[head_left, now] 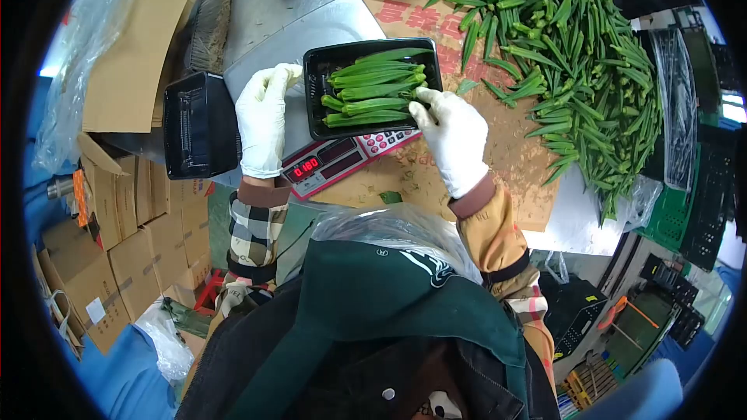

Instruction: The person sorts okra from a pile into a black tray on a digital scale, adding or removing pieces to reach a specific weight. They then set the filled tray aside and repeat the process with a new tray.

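Note:
A black tray (pixel 311 113) holding a row of green okra pods (pixel 377 87) rests over the metal plate of a scale (pixel 346 23), whose red display reads 0.180. My left hand (pixel 266 118), in a white glove, is just left of the tray, its thumb and fingers pressed together near the tray's left edge; whether anything is between them is too small to tell. My right hand (pixel 455 136), also gloved, is at the tray's right edge, thumb and forefinger pinched at the stem ends of the pods. What exactly lies between those fingertips is hidden.
A large heap of loose okra (pixel 583 70) covers the right of the table, partly on a flat cardboard sheet (pixel 498 179). Empty black trays (pixel 201 126) are stacked left of the scale. A brush (pixel 212 23) and cardboard (pixel 136 39) lie at the back left.

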`<state>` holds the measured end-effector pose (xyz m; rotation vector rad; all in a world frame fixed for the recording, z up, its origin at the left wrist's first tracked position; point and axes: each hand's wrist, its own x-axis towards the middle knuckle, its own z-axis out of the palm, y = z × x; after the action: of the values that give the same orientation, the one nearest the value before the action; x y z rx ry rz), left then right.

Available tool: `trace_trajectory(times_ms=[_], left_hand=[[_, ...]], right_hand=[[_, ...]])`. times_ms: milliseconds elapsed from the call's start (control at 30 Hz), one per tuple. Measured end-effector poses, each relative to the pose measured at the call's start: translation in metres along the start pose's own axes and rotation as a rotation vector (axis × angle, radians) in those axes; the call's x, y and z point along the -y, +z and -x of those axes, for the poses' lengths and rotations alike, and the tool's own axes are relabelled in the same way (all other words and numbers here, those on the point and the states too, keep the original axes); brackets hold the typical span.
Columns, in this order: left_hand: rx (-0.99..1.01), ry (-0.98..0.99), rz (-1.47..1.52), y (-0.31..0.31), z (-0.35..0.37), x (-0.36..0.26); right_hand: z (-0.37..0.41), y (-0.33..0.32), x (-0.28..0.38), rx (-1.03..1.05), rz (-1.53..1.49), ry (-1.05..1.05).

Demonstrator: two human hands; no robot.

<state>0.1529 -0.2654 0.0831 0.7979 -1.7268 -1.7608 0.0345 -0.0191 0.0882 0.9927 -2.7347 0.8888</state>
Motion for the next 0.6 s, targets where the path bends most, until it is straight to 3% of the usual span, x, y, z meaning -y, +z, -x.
trace_trajectory(times_ms=[100,433,533,567,600], left_hand=[[-0.035,-0.002,-0.032,-0.009,0.001,0.001],[-0.089,-0.033,-0.050,-0.021,0.002,0.011],[-0.073,-0.030,-0.030,-0.019,0.002,0.009],[-0.081,-0.025,-0.023,-0.019,0.002,0.009],[-0.090,-0.018,-0.015,-0.021,0.002,0.008]], right_hand=[[-0.020,0.013,0.007,0.258,0.175,0.076],[-0.037,0.025,0.001,0.393,0.174,-0.038],[-0.042,0.007,0.009,0.461,-0.069,0.090],[-0.045,-0.003,0.002,0.542,-0.363,0.294],[-0.041,-0.015,-0.005,0.495,-0.619,0.408]])
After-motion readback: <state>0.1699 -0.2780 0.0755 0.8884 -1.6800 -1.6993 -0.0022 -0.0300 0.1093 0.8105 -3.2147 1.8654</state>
